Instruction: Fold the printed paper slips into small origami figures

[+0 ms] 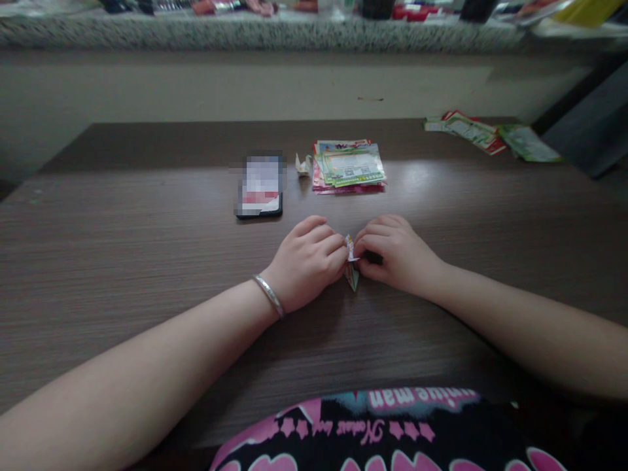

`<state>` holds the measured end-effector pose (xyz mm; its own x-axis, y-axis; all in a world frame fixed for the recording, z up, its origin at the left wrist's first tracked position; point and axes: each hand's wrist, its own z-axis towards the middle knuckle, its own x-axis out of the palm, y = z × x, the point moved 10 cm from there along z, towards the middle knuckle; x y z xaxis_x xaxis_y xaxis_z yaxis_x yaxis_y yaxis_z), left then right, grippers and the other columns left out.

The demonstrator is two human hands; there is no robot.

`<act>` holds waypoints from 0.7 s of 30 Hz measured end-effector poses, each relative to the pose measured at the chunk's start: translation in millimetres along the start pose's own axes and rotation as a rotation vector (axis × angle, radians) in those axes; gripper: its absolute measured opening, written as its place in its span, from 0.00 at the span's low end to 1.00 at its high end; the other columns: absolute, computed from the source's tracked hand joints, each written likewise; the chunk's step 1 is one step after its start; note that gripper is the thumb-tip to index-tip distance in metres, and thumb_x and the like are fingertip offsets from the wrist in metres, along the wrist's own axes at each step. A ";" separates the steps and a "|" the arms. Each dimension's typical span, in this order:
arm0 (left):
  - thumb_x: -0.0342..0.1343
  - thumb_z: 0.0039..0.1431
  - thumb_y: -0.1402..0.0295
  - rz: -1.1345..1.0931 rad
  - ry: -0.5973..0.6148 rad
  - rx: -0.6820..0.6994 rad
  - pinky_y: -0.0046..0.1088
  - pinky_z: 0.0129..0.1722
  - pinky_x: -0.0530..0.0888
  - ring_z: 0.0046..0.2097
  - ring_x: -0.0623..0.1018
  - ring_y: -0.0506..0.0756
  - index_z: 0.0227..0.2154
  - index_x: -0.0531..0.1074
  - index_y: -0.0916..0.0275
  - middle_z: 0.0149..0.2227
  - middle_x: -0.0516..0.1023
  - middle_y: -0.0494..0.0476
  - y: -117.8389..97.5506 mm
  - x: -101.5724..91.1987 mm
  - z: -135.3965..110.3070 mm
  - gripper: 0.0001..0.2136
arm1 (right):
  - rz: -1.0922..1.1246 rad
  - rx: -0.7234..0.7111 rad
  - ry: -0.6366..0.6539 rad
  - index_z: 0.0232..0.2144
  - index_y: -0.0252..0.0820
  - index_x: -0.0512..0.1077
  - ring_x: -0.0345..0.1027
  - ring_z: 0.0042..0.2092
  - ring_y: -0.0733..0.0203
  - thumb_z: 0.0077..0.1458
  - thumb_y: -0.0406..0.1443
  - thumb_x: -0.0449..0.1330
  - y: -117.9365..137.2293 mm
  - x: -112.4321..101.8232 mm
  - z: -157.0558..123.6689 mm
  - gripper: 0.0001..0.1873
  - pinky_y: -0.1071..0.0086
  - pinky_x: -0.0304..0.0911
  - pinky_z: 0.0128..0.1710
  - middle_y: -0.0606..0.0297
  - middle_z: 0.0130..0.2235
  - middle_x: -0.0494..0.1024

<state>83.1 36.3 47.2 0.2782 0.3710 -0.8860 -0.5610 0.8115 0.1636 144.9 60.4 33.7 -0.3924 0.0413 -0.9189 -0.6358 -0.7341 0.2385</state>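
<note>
In front of printed-paper stack (pixel 349 165), left hand (pixel 316 258) and right hand (pixel 395 252) pinched small folded paper (pixel 352 277); uneven tug could have torn or crumpled it.

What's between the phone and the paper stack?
In the head view, a small folded paper piece sits between the phone and the paper stack, closer to the stack.

The left forearm (pixel 161 366) slants in from near left, the right forearm (pixel 530 320) from near right; the left hand (pixel 314 261), knuckles up, and right hand (pixel 398 252) nearly meet, fingers bent.
</note>
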 end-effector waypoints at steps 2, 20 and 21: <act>0.49 0.64 0.67 -0.006 0.009 0.000 0.38 0.52 0.68 0.37 0.75 0.53 0.30 0.73 0.61 0.33 0.79 0.52 0.4 0.8 0.3 0.10 | 0.005 -0.001 0.002 0.29 0.42 0.74 0.67 0.40 0.56 0.51 0.33 0.59 0.3 0.4 0.1 0.03 0.62 0.56 0.45 0.64 0.34 0.78; 0.54 0.58 0.69 -0.462 0.129 -0.240 0.35 0.48 0.70 0.41 0.74 0.54 0.30 0.73 0.63 0.37 0.78 0.55 24.0 24.7 -3.0 0.05 | 0.117 0.102 0.045 0.28 0.41 0.74 0.67 0.39 0.57 0.53 0.36 0.60 -13.8 4.4 1.9 0.05 0.61 0.55 0.45 0.62 0.33 0.78; 0.54 0.58 0.69 -0.452 0.136 -0.243 0.36 0.47 0.70 0.41 0.74 0.55 0.30 0.74 0.63 0.36 0.78 0.56 24.2 24.9 -3.1 0.05 | 0.110 0.113 0.044 0.28 0.41 0.74 0.67 0.39 0.57 0.53 0.37 0.60 -14.8 4.1 1.8 0.05 0.61 0.55 0.44 0.62 0.32 0.77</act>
<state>74.1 63.7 27.8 0.4400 -0.0667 -0.8955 -0.5773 0.7428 -0.3390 151.4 72.7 26.9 -0.4359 -0.0671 -0.8975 -0.6620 -0.6517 0.3702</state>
